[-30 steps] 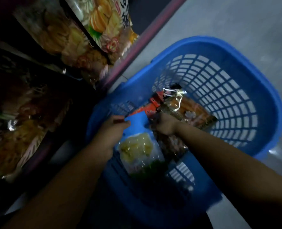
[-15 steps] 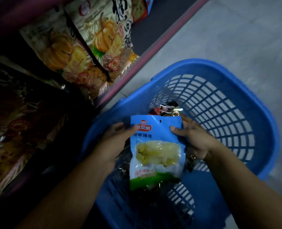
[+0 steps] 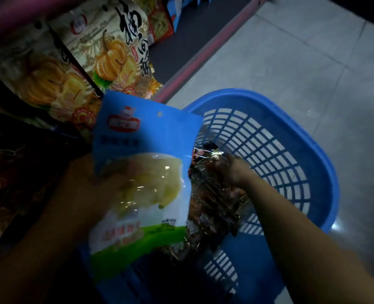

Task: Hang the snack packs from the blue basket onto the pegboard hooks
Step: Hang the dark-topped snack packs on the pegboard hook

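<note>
A blue and green snack pack (image 3: 142, 178) with pale yellow contents and a hang hole near its top is lifted above the basket. My left hand (image 3: 83, 185) grips its left edge from behind. The blue basket (image 3: 308, 150) stands on the floor on the right. Dark red and black snack packs (image 3: 212, 207) lie inside it. My right hand (image 3: 232, 170) reaches down into the basket and touches those dark packs; it is blurred, so its fingers are hard to read.
Pumpkin-printed snack bags (image 3: 107, 60) hang on the dark display at upper left, with more dim packs (image 3: 8, 172) below them. A pink shelf edge (image 3: 203, 53) runs diagonally. Grey tiled floor (image 3: 291, 66) lies beyond the basket.
The blue pack has risen out of the basket toward the display, held by my left hand alone. My right hand let go of it and dropped back onto the dark packs.
</note>
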